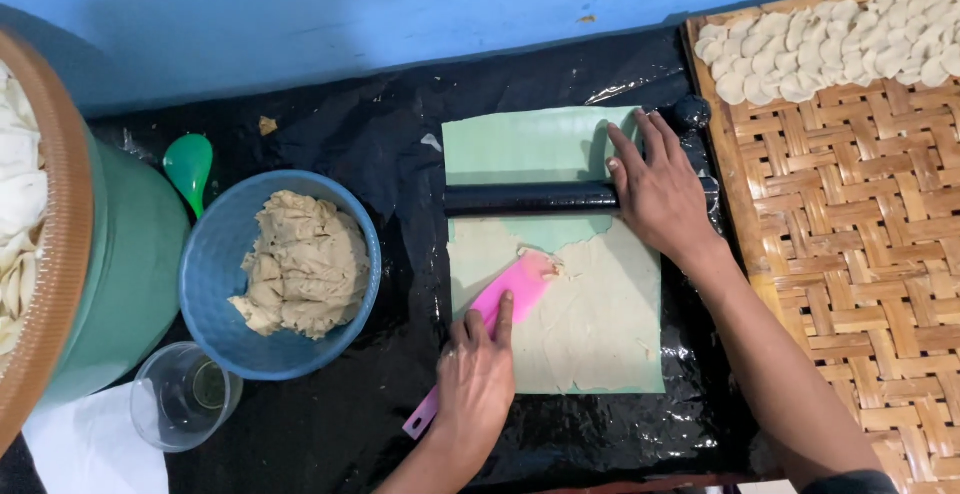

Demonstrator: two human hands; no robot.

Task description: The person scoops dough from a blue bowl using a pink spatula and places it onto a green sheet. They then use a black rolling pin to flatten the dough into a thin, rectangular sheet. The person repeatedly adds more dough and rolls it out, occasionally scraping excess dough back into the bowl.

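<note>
Gripping a pink scraper [500,309] in the left hand [475,379], fingers wrapped around the handle, index finger lying along the flat blade. Pressing the blade's far end against the ragged upper edge of a thin beige dough sheet [590,314]. Resting the right hand [660,189] flat and open on a black rolling pin [530,197], fingers spread over its right end, not curled around it. Covering the lower part of a pale green mat [530,144], the dough sheet is looking smooth, torn along the top. Lying across the mat just above the dough, the pin is leaving bare green beyond it. Spreading under everything, black plastic [380,134]. Sitting just left, a blue bowl [215,264] holding a dough lump [300,264]. Bordering the right, a woven tray [860,204].
</note>
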